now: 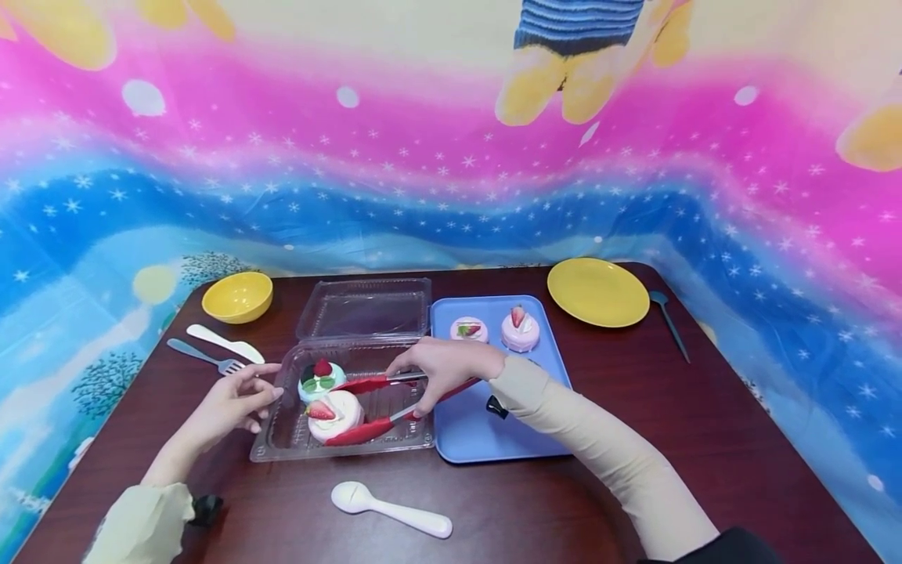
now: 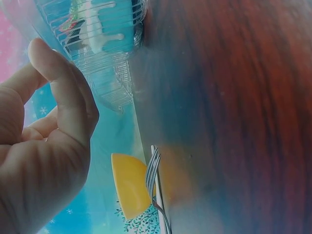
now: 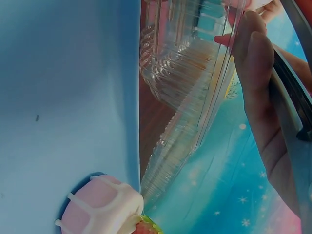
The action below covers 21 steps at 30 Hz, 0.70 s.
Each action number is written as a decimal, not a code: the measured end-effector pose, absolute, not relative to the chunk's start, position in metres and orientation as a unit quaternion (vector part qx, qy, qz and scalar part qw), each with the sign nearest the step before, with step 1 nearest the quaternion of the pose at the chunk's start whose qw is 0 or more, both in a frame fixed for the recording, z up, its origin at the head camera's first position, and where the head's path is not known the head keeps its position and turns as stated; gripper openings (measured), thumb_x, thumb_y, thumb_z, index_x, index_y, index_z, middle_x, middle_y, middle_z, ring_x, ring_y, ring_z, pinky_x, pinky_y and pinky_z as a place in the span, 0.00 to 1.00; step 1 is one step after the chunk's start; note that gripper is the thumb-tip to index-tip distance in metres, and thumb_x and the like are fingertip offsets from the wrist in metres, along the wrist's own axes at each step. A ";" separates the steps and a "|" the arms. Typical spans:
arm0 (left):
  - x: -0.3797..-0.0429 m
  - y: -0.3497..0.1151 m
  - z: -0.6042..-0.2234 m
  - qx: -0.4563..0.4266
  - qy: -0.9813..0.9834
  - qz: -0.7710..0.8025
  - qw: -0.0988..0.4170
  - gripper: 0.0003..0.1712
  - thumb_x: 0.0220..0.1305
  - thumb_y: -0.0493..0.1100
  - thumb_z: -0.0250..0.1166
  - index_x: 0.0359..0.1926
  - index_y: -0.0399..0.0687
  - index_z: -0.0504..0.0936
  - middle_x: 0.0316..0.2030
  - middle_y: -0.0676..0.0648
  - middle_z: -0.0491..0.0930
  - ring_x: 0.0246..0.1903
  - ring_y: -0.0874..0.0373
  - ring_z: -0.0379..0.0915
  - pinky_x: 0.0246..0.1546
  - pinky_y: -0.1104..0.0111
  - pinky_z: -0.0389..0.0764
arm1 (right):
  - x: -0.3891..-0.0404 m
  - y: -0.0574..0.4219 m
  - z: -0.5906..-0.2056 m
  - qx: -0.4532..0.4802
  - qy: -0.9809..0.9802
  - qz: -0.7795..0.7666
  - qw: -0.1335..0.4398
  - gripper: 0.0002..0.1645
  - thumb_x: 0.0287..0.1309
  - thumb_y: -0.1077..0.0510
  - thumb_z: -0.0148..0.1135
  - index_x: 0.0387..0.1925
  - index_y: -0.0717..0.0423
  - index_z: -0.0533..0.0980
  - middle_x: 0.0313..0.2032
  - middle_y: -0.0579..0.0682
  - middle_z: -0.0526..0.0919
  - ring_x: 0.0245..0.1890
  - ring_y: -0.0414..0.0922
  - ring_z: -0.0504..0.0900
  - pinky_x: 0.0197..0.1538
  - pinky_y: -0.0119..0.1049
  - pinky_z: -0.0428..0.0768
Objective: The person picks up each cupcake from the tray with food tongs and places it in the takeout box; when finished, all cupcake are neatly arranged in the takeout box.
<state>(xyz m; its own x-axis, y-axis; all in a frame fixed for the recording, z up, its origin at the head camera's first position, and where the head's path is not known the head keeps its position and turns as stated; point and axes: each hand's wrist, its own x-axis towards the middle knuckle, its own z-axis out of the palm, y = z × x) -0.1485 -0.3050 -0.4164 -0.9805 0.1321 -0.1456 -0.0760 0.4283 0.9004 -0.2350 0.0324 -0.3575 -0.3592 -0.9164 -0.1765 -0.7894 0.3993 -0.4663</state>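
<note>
My right hand [image 1: 451,364] grips a pair of tongs with red tips [image 1: 369,431] and dark metal arms, reaching over the clear plastic container [image 1: 402,352] from the right. Inside that container, the tong tips lie on either side of a white-and-pink toy cake [image 1: 345,415] topped with a strawberry slice. Just behind it is a mint-green toy cake [image 1: 310,384] with a red berry. Along the container's left rim, my left hand [image 1: 229,403] has its fingers loosely bent, fingertips right at the edge. The right wrist view shows the tongs' handle [image 3: 287,97] against the palm.
Two pink toy cakes [image 1: 520,333] sit on a blue tray [image 1: 493,435] to the right. A yellow bowl [image 1: 238,298], a white knife [image 1: 221,342] and a fork [image 1: 200,354] are at left. Nearer lies a white spoon [image 1: 402,513]; far right, a yellow plate [image 1: 599,292] and dark spoon [image 1: 669,325].
</note>
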 end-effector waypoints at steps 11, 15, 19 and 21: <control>-0.148 -0.304 -0.417 0.016 0.840 0.534 0.095 0.35 0.60 0.46 0.61 0.63 0.36 0.58 0.29 0.45 0.74 0.23 0.58 0.70 0.20 0.64 0.80 | -0.240 0.032 -0.356 -0.527 0.809 -0.141 0.218 0.40 0.37 0.45 0.72 0.55 0.52 0.72 0.50 0.42 0.77 0.45 0.35 0.72 0.43 0.26 0.74; -0.149 -0.304 -0.419 0.018 0.836 0.540 0.096 0.34 0.60 0.45 0.61 0.62 0.36 0.58 0.28 0.46 0.74 0.23 0.59 0.69 0.20 0.64 0.79 | -0.240 0.032 -0.354 -0.528 0.808 -0.132 0.225 0.40 0.37 0.45 0.72 0.55 0.52 0.72 0.50 0.42 0.77 0.45 0.35 0.72 0.44 0.27 0.73; -0.150 -0.304 -0.421 0.022 0.833 0.544 0.096 0.33 0.60 0.45 0.61 0.62 0.36 0.59 0.28 0.47 0.73 0.22 0.60 0.69 0.19 0.64 0.79 | -0.240 0.030 -0.353 -0.531 0.808 -0.119 0.226 0.39 0.37 0.45 0.72 0.55 0.53 0.72 0.50 0.41 0.77 0.44 0.35 0.72 0.44 0.26 0.73; -0.150 -0.304 -0.421 0.023 0.833 0.544 0.096 0.33 0.60 0.44 0.61 0.62 0.36 0.59 0.28 0.47 0.73 0.22 0.60 0.69 0.19 0.64 0.79 | -0.240 0.029 -0.353 -0.532 0.808 -0.113 0.225 0.39 0.37 0.45 0.71 0.55 0.53 0.72 0.49 0.41 0.77 0.43 0.35 0.72 0.44 0.26 0.72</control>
<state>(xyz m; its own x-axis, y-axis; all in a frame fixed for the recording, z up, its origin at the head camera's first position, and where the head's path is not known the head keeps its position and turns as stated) -0.1498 -0.3041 -0.4215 -0.9807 0.1423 -0.1345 -0.0660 0.4063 0.9113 -0.2398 0.0294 -0.3533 -0.3324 -0.9109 -0.2444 -0.8094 0.4085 -0.4218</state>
